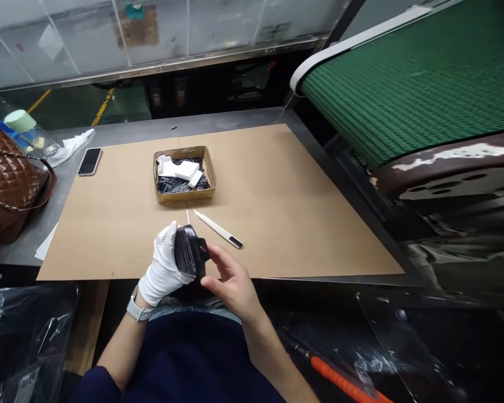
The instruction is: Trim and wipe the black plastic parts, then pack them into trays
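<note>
My left hand (162, 274), in a white glove, is closed around a black plastic part (189, 254) with ridged slots and a protruding block on its right. At the part's right edge, my bare right hand (232, 280) has its fingers and thumb curled against it. Just beyond them, a white knife-like tool (218, 228) with a dark end lies on the cardboard sheet (277, 224). Farther back stands a shallow cardboard box (185, 197), holding many small black pieces (174, 184) and some white pieces (187, 169).
A phone (90, 162) lies at the cardboard's left. Left of it are a brown quilted bag (10, 179) and a bottle with a pale green cap (20, 121). A green conveyor belt (424, 78) rises at right. An orange-handled tool (340, 380) and plastic-wrapped items are below.
</note>
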The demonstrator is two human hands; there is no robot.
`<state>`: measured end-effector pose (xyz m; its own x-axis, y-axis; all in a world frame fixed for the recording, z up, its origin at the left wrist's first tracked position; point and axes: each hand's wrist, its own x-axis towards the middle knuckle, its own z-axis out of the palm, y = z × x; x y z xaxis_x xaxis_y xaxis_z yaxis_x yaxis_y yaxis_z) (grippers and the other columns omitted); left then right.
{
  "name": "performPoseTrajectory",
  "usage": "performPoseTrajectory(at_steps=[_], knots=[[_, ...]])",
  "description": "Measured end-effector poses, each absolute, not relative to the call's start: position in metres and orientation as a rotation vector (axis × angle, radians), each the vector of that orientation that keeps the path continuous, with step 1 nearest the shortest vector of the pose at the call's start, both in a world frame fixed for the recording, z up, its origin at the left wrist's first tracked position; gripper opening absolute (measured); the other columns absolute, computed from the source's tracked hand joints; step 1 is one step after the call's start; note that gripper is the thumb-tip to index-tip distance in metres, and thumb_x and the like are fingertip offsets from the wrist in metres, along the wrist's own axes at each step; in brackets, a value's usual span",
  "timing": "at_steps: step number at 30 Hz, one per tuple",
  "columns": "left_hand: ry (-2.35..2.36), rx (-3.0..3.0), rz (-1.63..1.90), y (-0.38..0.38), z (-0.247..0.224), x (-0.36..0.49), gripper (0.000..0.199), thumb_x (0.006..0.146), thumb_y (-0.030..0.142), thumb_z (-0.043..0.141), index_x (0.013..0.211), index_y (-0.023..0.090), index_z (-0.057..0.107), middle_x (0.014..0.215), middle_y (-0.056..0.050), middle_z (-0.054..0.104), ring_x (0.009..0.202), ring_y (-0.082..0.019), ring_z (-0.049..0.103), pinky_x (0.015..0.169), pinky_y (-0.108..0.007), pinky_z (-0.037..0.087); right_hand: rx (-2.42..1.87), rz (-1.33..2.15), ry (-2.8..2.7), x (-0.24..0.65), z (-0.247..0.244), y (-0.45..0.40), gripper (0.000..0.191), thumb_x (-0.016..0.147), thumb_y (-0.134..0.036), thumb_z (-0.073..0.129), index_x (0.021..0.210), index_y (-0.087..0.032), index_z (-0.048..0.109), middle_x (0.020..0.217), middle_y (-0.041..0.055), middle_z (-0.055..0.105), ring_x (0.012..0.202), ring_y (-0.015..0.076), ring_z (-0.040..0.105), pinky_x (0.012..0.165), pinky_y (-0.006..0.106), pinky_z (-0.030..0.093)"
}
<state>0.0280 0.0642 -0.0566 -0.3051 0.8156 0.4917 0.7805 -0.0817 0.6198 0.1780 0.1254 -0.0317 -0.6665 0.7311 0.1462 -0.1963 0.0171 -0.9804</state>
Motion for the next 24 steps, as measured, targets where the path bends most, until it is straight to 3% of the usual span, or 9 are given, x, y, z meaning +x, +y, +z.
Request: performPoseTrajectory(at_steps=[4,8,11,13,16,20,24], knots=[[2.143,2.038,1.339,0.064,-0.053,0.022,0.107,0.062,0.050,0.074,0.145,0.020,0.012,0.121,-0.016,0.047,0.111,-0.031,0.052,0.093,-0.049,0.046,-0.568,1.771,-1.571,0.178,-0.027,0.124,0.055,0.071,-0.052,0.071,0.117,-0.023,0.058,0.106,0.0066,0.065,0.098,0.0215,0.059,0.092,0.034,0.046],[2.148,2.127,1.275,0.066,-0.055,0.017,0.103,0.063,0.050,0.073,0.144,0.021,0.015,0.120,-0.017,0.048,0.114,-0.032,0.050,0.096,-0.050,0.043,-0.659,1.777,-1.554,0.175,-0.021,0.120,0.055,0.065,-0.042,0.078,0.113,-0.027,0.057,0.110,0.0041,0.062,0.104,0.0210,0.058,0.095,0.033,0.045],[2.116,2.198,1.303,0.069,-0.061,0.013,0.096,0.065,0.046,0.073,0.142,0.023,0.020,0.122,-0.016,0.048,0.119,-0.033,0.047,0.101,-0.053,0.038,-0.820,1.788,-1.491,0.171,-0.018,0.118,0.047,0.066,-0.035,0.077,0.107,-0.026,0.056,0.102,0.0035,0.064,0.095,0.0200,0.061,0.088,0.034,0.049],[2.138,2.068,1.432,0.070,-0.062,0.010,0.090,0.068,0.041,0.072,0.141,0.025,0.022,0.128,-0.016,0.046,0.125,-0.032,0.043,0.105,-0.054,0.034,-0.876,1.801,-1.331,0.170,-0.019,0.122,0.041,0.069,-0.035,0.074,0.104,-0.026,0.056,0.098,0.0033,0.065,0.091,0.0199,0.063,0.086,0.035,0.051],[1.990,1.414,1.685,0.068,-0.052,0.010,0.074,0.078,0.040,0.062,0.141,0.025,0.025,0.138,-0.016,0.042,0.130,-0.028,0.041,0.106,-0.049,0.036,-0.856,1.865,-1.033,0.169,-0.026,0.131,0.039,0.070,-0.036,0.070,0.106,-0.028,0.057,0.106,0.0038,0.066,0.099,0.0224,0.062,0.090,0.041,0.050],[1.372,0.994,1.638,0.065,-0.029,0.024,0.057,0.083,0.053,0.052,0.130,0.020,0.046,0.124,-0.013,0.059,0.113,-0.026,0.058,0.097,-0.043,0.047,-0.800,2.008,-0.881,0.166,-0.048,0.138,0.033,0.071,-0.039,0.065,0.103,-0.032,0.061,0.107,0.0018,0.068,0.102,0.0229,0.062,0.091,0.046,0.049],[1.603,0.950,1.683,0.066,-0.013,0.037,0.040,0.078,0.049,0.062,0.101,0.017,0.064,0.093,-0.007,0.069,0.087,-0.019,0.066,0.083,-0.032,0.054,-0.739,2.169,-1.034,0.163,-0.072,0.137,0.035,0.064,-0.038,0.075,0.095,-0.029,0.064,0.103,0.0042,0.069,0.101,0.0235,0.063,0.096,0.047,0.046]])
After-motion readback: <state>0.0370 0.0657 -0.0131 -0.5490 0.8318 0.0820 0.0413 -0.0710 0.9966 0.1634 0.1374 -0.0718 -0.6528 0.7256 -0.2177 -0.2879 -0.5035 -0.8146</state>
